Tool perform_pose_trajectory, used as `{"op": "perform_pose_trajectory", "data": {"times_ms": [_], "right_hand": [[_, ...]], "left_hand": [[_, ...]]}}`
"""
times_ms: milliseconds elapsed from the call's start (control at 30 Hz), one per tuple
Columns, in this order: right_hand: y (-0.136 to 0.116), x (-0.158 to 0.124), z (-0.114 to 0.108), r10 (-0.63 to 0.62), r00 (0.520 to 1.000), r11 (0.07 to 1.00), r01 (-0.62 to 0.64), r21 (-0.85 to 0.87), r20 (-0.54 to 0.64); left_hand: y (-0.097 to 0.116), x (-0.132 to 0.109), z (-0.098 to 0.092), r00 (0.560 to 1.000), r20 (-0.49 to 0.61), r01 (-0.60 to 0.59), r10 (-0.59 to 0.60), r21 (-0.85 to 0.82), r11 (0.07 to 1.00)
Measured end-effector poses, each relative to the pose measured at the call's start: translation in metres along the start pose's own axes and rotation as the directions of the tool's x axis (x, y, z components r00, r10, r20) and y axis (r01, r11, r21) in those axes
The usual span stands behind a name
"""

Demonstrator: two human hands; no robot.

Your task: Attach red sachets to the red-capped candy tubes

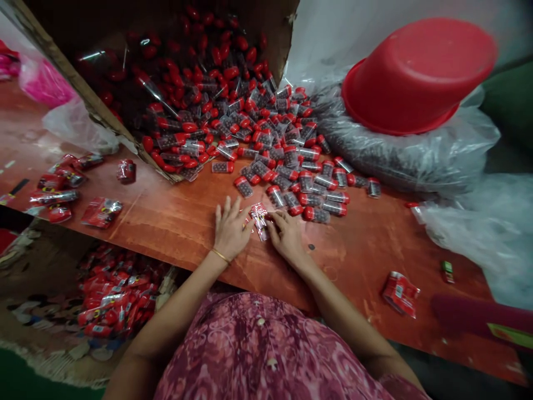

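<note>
Wrapper (260, 214) lies between both hands, tubes (306, 181) at twelve o'clock. Left hand (232, 229), nine o'clock: fingers spread. Right hand (287, 234), four o'clock: bent fingers touching wrapper; grip undeterminable.

My left hand (231, 230) and right hand (287, 236) are at either side of a small shiny red packet (260, 220) on the reddish tabletop (353, 255), my fingers touching it. A thin bangle (220, 255) circles my left wrist. Just beyond my fingertips, clear containers with red caps (305, 181) lie heaped, reaching back into an open cardboard box (272, 28). To their right, an upturned red tub (416, 78) rests on a bulging plastic bag (375, 158). Loose red packets (102, 212) lie off to my left, and another pile (119, 294) sits below the table edge.
</note>
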State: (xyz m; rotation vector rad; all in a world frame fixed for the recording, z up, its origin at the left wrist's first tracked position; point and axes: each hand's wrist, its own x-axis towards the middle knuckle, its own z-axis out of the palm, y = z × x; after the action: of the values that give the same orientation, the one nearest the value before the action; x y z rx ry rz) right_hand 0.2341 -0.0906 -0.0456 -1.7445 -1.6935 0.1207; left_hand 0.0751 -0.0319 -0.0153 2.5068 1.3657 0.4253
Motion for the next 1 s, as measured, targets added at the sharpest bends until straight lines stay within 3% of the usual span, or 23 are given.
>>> {"op": "perform_pose_trajectory", "data": {"times_ms": [133,333,567,633,733,833,900,933,1000], "right_hand": [[0.007,-0.009,-0.005,0.058,0.995,0.989,-0.046,0.142,-0.081],[0.010,-0.012,-0.009,0.062,0.996,0.982,-0.050,0.180,-0.061],[0.001,-0.003,-0.015,0.200,0.975,0.941,-0.165,0.297,-0.092],[-0.005,0.001,-0.017,0.293,0.953,0.896,-0.247,0.369,-0.074],[-0.016,0.009,-0.016,0.407,0.911,0.761,-0.379,0.526,0.068],[-0.026,0.017,-0.013,0.425,0.898,0.648,-0.391,0.653,0.116],[-0.030,0.019,-0.012,0.429,0.903,0.660,-0.341,0.670,0.038],[-0.032,0.019,-0.013,0.423,0.906,0.682,-0.314,0.660,-0.006],[-0.034,0.016,-0.015,0.402,0.913,0.730,-0.275,0.626,-0.068]], "left_hand": [[0.012,0.016,0.005,0.996,0.046,-0.080,0.079,0.008,0.997],[0.009,0.022,0.013,0.998,0.047,-0.044,0.043,0.003,0.999],[0.009,0.024,0.007,0.999,0.037,-0.012,0.014,-0.051,0.999],[0.012,0.024,0.001,1.000,0.002,0.025,-0.025,-0.087,0.996],[0.020,0.021,-0.008,0.997,-0.069,0.018,-0.027,-0.136,0.991],[0.029,0.015,-0.016,0.990,-0.139,-0.007,-0.025,-0.224,0.975],[0.033,0.011,-0.018,0.984,-0.138,0.056,-0.114,-0.370,0.927],[0.034,0.010,-0.019,0.981,-0.082,0.117,-0.177,-0.479,0.870],[0.038,0.007,-0.018,0.955,0.141,0.281,-0.260,-0.704,0.652]]}}
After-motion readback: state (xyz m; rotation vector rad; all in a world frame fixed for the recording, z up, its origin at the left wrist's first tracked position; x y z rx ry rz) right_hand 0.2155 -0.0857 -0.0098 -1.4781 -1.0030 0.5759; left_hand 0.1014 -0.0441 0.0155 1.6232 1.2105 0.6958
